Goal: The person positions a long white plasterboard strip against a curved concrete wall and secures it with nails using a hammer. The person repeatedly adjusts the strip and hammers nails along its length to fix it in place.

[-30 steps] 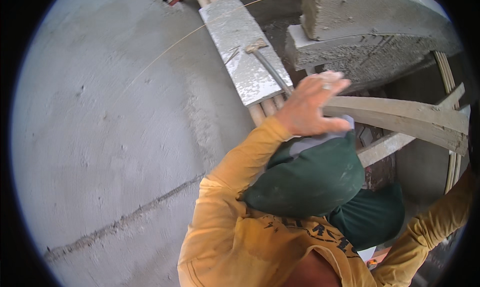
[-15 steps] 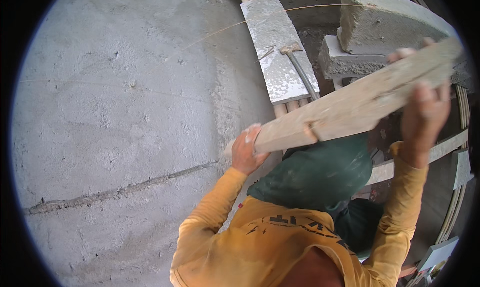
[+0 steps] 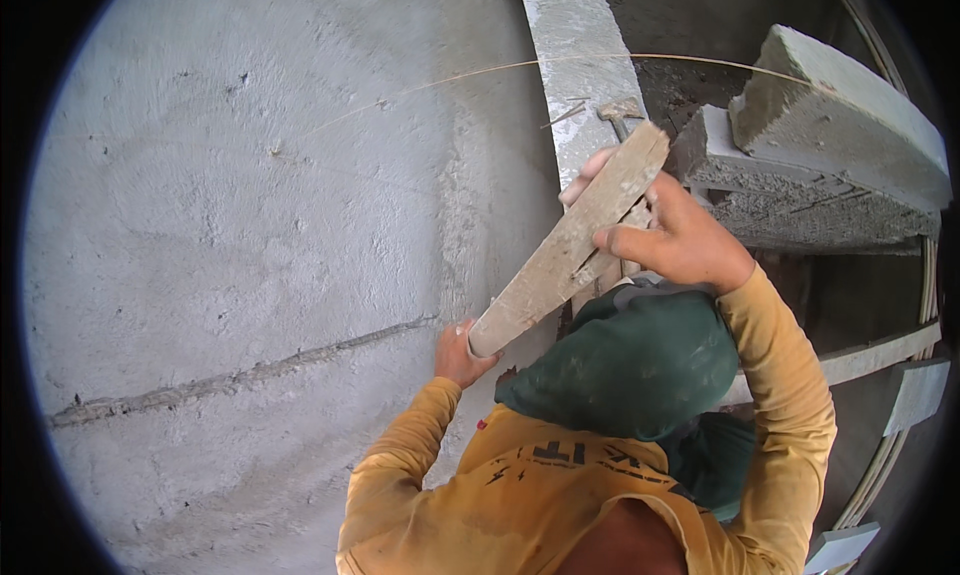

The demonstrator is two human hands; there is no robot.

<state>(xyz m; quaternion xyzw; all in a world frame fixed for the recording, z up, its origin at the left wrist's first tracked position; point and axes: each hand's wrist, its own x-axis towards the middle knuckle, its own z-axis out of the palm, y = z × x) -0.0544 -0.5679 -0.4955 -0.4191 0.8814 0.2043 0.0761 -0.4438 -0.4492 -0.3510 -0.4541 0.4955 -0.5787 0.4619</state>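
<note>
Both my hands hold a rough wooden board [image 3: 570, 245], tilted upward from lower left to upper right, with a split along one edge. My left hand [image 3: 463, 355] is closed round its lower end, close to the grey wall surface. Near the upper end, my right hand [image 3: 690, 237] grips it, thumb on the near face and fingertips showing past the far edge. Just beyond that end, a hammer [image 3: 622, 111] lies on a mortar-spotted plank [image 3: 585, 35], its handle mostly hidden by the board. Several nails [image 3: 568, 113] lie beside the hammer head.
A rough grey plastered surface [image 3: 260, 235] fills the left, with a groove [image 3: 240, 377] across it. A thin string [image 3: 480, 72] spans the top. Pale blocks [image 3: 840, 105] are stacked at right, above a wooden crosspiece [image 3: 870, 360]. My bent legs are below the board.
The board's right end has swung left and toward the wall, so it slopes more steeply. My right hand has come inward with it; my left hand has shifted slightly lower. The view has shifted a little.
</note>
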